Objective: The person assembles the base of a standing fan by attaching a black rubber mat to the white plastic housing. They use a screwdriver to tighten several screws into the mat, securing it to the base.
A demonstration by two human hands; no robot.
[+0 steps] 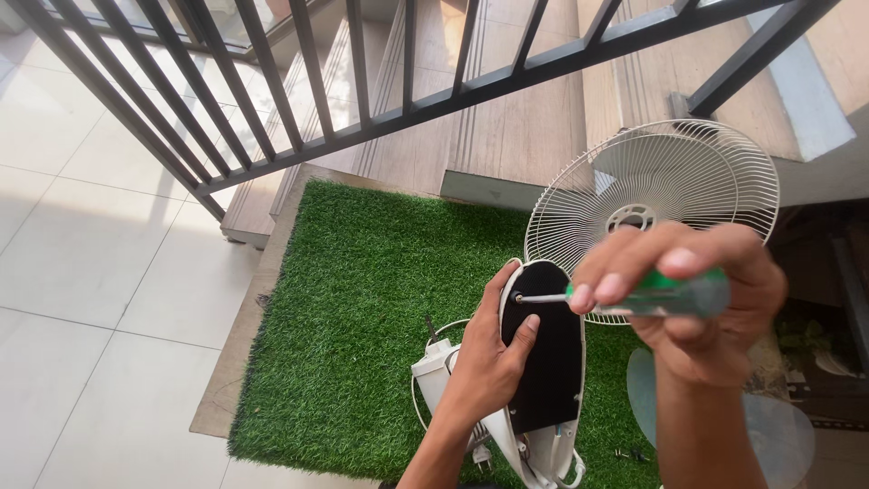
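My right hand [697, 303] grips a green-handled screwdriver [670, 294]; its metal tip touches a screw near the top of a white fan base [579, 362] with a black underside panel, held on edge. My left hand [484, 367] clasps the left edge of that base, thumb pressed on the black panel. Behind the base leans a white wire fan grille [715, 172]. A white fan motor part with a cord [433, 362] lies just left of my left hand.
Everything sits on a green artificial grass mat [362, 308]. Wooden stairs [507, 136] and a dark metal railing [380, 127] run behind it. White floor tiles [90, 272] lie to the left. A translucent fan blade [778, 435] lies at right.
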